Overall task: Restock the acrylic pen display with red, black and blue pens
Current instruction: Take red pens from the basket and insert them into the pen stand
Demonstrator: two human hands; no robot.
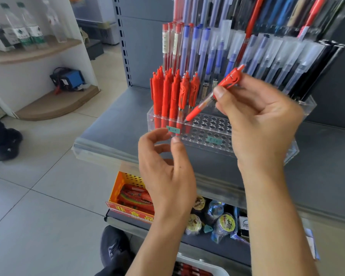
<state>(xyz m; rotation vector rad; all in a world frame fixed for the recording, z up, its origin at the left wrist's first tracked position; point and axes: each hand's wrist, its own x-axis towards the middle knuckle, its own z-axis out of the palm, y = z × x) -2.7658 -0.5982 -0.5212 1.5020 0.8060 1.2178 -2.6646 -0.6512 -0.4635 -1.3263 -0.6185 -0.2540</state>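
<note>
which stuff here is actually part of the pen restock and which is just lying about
Job: red pen pinched in right hand; left hand; acrylic pen display; red pens already slotted.

Lying about: bottles; orange snack box; tape rolls.

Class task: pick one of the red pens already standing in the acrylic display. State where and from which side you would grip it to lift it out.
Pinch the clip end of a standing red pen from above. Its lower barrel sits in a hole of the acrylic display with neighbours close alongside, so only the top is free.
</note>
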